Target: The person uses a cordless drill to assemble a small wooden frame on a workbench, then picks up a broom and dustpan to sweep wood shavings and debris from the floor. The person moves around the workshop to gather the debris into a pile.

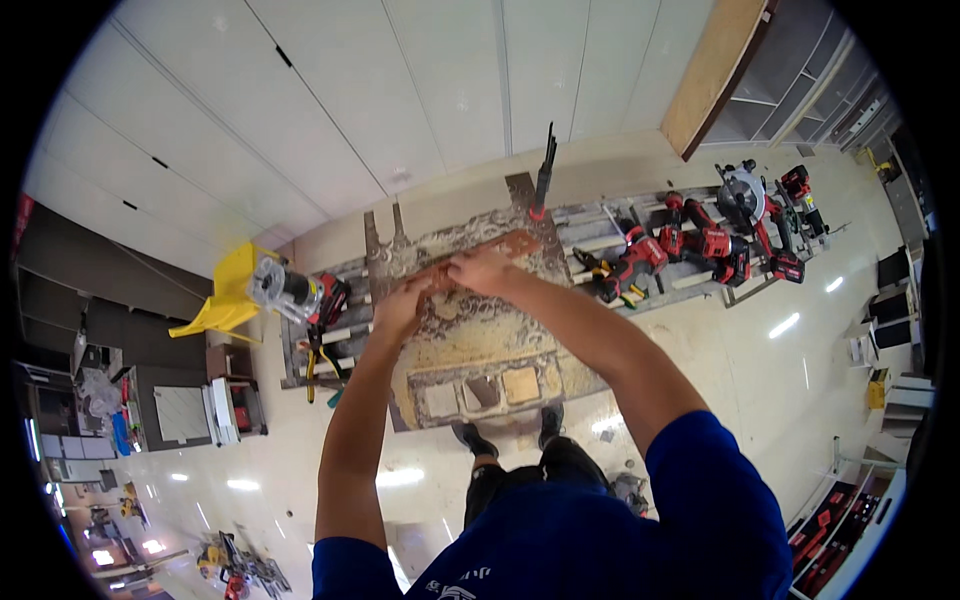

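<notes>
A narrow reddish-brown wooden board (518, 243) lies slantwise over the shavings-covered work board (470, 340). My left hand (400, 304) is closed on its left end, fingers bent over the wood. Further right, my right hand (482, 271) grips the middle, beside the left. Its fingertips point toward the left hand. The board's right end sticks out past my right hand. Curled shavings and sawdust lie all round both hands. Whatever is under my palms is hidden.
Red cordless tools (640, 265) and a circular saw (742, 195) lie on the slatted bench at right. At left stand a trim router (290, 288), a yellow plastic piece (228, 295) and pliers (315, 372). Small square tiles (520, 385) sit near my feet. White cabinet doors (400, 90) rise behind.
</notes>
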{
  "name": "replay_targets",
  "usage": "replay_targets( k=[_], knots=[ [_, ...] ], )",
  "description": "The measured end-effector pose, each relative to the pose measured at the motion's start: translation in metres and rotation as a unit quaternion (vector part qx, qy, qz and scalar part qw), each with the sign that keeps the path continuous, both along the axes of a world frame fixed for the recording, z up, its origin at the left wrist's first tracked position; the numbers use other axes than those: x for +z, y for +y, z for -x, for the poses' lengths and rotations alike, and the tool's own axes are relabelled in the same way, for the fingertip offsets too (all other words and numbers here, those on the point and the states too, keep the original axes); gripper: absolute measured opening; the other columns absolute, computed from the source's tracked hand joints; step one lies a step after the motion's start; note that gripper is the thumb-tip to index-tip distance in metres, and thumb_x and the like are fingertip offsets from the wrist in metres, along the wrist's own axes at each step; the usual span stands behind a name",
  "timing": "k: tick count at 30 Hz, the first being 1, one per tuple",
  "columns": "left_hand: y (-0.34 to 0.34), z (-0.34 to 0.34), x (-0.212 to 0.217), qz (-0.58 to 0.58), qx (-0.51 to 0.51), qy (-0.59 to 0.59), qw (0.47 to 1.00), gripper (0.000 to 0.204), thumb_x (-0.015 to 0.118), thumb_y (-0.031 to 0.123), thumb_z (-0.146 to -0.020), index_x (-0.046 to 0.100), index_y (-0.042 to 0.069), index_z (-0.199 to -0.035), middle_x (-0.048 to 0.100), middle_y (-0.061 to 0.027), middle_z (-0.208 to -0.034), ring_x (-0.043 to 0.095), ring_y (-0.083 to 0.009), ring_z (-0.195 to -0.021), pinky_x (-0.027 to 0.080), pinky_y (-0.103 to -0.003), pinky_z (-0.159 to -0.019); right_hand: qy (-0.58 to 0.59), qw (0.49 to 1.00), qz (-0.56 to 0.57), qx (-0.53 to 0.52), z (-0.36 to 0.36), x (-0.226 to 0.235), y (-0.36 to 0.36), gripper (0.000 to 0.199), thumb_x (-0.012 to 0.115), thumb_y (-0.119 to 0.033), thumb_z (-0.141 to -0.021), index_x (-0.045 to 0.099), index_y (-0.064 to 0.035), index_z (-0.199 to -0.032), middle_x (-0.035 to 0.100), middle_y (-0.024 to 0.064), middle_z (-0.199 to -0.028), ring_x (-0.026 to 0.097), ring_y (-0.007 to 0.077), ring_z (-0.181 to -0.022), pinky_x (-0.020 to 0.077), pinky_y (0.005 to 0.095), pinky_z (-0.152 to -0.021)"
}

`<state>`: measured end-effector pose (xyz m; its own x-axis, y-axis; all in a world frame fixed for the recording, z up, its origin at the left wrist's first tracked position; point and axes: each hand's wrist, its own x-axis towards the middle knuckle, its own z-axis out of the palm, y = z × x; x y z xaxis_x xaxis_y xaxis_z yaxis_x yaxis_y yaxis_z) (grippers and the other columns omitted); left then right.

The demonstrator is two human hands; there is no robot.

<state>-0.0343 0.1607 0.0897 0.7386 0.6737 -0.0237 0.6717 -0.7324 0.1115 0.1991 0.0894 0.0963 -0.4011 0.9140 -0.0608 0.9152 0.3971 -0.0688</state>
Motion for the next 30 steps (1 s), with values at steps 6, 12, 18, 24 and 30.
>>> replay_targets(
  k=[6,12,18,24,30],
  knots=[
    [0.024,-0.017,0.013,0.014,-0.028,-0.017,0.999,0.044,0.054,0.007,-0.084,0.055,0.018,-0.126,0.06,-0.0111,-0.122,0.061,-0.0329,-0.108,0.053,-0.044,-0.086,-0.023,0.991,0.003,-0.131,-0.037,0.012,-0.009,0.035,0.057,-0.014,-0.089,0.054,-0.0062,-0.122,0.058,0.0143,-0.123,0.055,0.0335,-0.119,0.0511,0.0463,-0.093],
    [0.071,-0.028,0.011,0.004,0.039,0.047,0.998,0.047,0.056,0.003,-0.083,0.052,0.018,-0.128,0.057,-0.0134,-0.127,0.061,-0.0315,-0.109,0.054,-0.044,-0.085,0.0,0.973,0.071,-0.218,-0.052,0.009,0.042,0.029,0.058,-0.013,-0.088,0.06,-0.0102,-0.117,0.056,0.0182,-0.125,0.053,0.0345,-0.122,0.0496,0.0487,-0.094],
    [0.08,-0.027,-0.007,0.013,0.037,0.082,0.996,0.059,0.059,0.0,-0.08,0.044,0.006,-0.137,0.05,-0.0147,-0.138,0.05,-0.0317,-0.126,0.048,-0.04,-0.099,-0.051,0.972,0.018,-0.23,-0.057,-0.031,0.039,0.033,0.064,-0.004,-0.081,0.058,-0.0056,-0.113,0.052,0.0213,-0.131,0.05,0.0382,-0.123,0.0494,0.0476,-0.096],
    [0.059,-0.023,0.014,0.057,-0.004,0.096,0.994,0.049,0.062,-0.001,-0.075,0.057,0.005,-0.123,0.057,-0.014,-0.129,0.052,-0.032,-0.122,0.048,-0.041,-0.098,-0.025,0.97,0.083,-0.226,-0.062,-0.029,0.015,0.04,0.064,0.0,-0.077,0.054,-0.0014,-0.115,0.051,0.0171,-0.131,0.051,0.037,-0.121,0.0508,0.0449,-0.094],
    [0.038,0.005,-0.004,0.002,-0.064,0.084,0.994,0.035,0.063,0.006,-0.081,0.059,0.012,-0.115,0.061,-0.0131,-0.115,0.057,-0.0334,-0.113,0.053,-0.042,-0.09,-0.011,0.977,0.094,-0.192,-0.049,-0.02,-0.022,0.037,0.064,0.0,-0.077,0.057,-0.0018,-0.113,0.054,0.0136,-0.126,0.053,0.0348,-0.118,0.0495,0.0434,-0.095]
  ],
)
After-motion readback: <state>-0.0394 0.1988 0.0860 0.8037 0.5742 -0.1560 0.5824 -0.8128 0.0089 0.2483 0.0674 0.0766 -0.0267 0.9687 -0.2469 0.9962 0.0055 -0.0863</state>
